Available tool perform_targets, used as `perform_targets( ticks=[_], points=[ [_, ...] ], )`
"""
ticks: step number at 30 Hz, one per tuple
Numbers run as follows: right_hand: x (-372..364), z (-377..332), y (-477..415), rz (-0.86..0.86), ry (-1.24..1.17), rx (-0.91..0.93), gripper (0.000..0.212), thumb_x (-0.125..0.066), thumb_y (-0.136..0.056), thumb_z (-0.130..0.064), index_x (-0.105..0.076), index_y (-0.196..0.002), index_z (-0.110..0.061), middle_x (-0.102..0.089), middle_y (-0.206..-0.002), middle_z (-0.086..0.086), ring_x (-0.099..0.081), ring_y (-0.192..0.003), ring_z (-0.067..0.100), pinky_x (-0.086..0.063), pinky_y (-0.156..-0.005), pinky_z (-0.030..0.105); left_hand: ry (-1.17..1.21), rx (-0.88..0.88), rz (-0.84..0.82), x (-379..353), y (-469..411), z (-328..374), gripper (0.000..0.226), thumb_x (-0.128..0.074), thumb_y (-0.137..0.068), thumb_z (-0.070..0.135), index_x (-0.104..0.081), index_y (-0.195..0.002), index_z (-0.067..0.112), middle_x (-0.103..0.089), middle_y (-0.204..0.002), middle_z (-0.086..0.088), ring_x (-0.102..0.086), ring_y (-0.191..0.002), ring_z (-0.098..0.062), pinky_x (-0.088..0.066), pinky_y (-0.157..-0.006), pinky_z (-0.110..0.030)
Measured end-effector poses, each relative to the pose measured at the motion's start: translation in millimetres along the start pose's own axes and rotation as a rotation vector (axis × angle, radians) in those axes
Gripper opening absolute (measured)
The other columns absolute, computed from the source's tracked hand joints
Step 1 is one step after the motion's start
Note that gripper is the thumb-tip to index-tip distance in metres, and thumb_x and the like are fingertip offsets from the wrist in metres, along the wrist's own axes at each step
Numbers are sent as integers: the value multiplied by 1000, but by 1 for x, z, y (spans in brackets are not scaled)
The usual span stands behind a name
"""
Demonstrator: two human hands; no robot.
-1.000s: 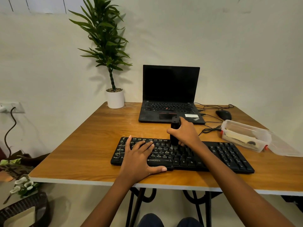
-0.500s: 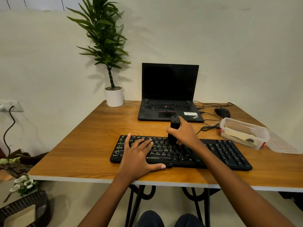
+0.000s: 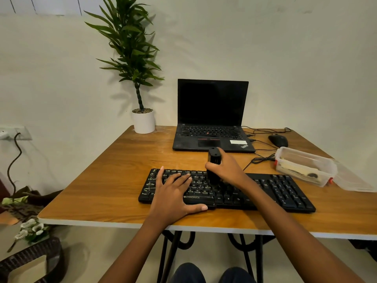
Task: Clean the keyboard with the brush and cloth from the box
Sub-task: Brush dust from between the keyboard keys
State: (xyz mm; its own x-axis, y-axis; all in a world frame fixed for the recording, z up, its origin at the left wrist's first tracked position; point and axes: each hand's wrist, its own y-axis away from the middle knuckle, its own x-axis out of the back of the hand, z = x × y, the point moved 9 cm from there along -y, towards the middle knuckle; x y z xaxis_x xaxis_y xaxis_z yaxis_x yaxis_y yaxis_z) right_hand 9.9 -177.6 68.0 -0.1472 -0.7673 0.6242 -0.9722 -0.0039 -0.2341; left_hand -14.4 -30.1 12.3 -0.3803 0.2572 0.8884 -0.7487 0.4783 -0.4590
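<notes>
**A:** Brushing is the step in hand, I judge. The keyboard (image 3: 281, 188) lies across the near middle of the table (image 3: 114, 180), and the brush (image 3: 214, 159) stands upright on its middle keys, bristles down.

**B:** Hands?

**A:** My right hand (image 3: 230, 170) is wrapped round the brush. My left hand (image 3: 173, 196) lies flat, fingers straight on the left keys, thumb along the front edge, pinning the board.

**B:** Around it?

**A:** Box (image 3: 326, 170) at two o'clock, open, with the cloth (image 3: 295, 170) inside. Laptop (image 3: 212, 103) at twelve, mouse (image 3: 277, 140) at one, a cable (image 3: 261, 160) looping between them, and a plant (image 3: 130, 50) at eleven.

**B:** What could go wrong?

**A:** If I bear down too hard, I may lever off a keycap or splay the bristles. Flicking towards twelve would throw the dust onto the laptop. A long stroke towards two could catch the cable. The keys under my left palm would go unbrushed unless I shift it, and with it lifted the board may slide.
</notes>
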Motion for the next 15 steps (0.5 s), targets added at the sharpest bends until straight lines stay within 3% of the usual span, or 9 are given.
perform_targets(
  ticks=[3,6,10,13,15],
  points=[
    [-1,1,2,-84,-34,-46,14,-58,-87,-20,-46,-88,-15,-55,-81,1,-58,-70,15,-44,-47,18,5,-3,0,0,0,1,101,-15,-73,91,-67,-119,19,-63,-125,6,-56,-120,-16,1,-112,-54],
    [6,3,1,-27,-27,-24,16,-60,-86,-21,-45,-91,-16,-53,-80,0,-55,-75,18,-44,-56,25,-3,-8,8,0,0,1,98,-16,-74,91,-69,-116,19,-65,-123,6,-58,-117,-16,-3,-111,-56],
    [1,14,6,-132,-102,-109,17,-58,-88,-25,-47,-97,-15,-58,-86,3,-61,-76,21,-47,-54,27,-5,-6,15,0,0,0,98,-16,-74,90,-69,-115,19,-65,-122,6,-59,-116,-16,-4,-111,-56],
    [6,5,4,-32,-36,-24,18,-59,-88,-23,-46,-96,-15,-56,-85,3,-59,-82,26,-47,-62,30,-5,-6,13,0,1,1,97,-17,-74,91,-69,-116,20,-65,-122,7,-58,-117,-16,-3,-111,-56],
    [1,2,5,-59,-39,0,18,-59,-88,-23,-46,-97,-14,-57,-87,5,-60,-84,28,-49,-64,31,-3,-7,18,0,1,0,97,-17,-74,90,-69,-115,20,-65,-121,7,-59,-116,-16,-4,-111,-56]
  ],
)
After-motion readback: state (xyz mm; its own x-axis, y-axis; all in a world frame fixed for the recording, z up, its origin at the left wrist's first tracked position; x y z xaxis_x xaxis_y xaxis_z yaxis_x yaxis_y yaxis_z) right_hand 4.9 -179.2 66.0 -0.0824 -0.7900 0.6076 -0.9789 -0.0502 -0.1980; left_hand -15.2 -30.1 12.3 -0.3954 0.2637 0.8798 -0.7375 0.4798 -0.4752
